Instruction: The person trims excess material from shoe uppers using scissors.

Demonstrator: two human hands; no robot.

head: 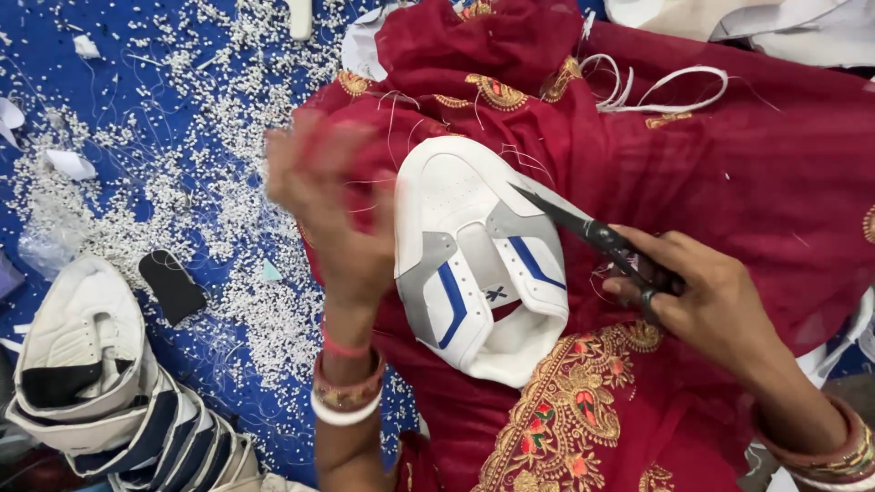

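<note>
A white shoe upper (474, 264) with grey and blue panels lies on red embroidered cloth (729, 164) over my lap. My right hand (702, 292) grips black scissors (583, 223), whose blades point up-left and touch the upper's right edge. My left hand (328, 200) is blurred in motion just left of the upper, fingers spread, apparently holding nothing. Bangles ring both wrists.
A stack of several finished white, grey and navy uppers (109, 392) lies at the lower left on the blue floor (118, 82), which is strewn with tiny white scraps. A black piece (171, 287) lies near it. White strips (656, 96) rest on the cloth above.
</note>
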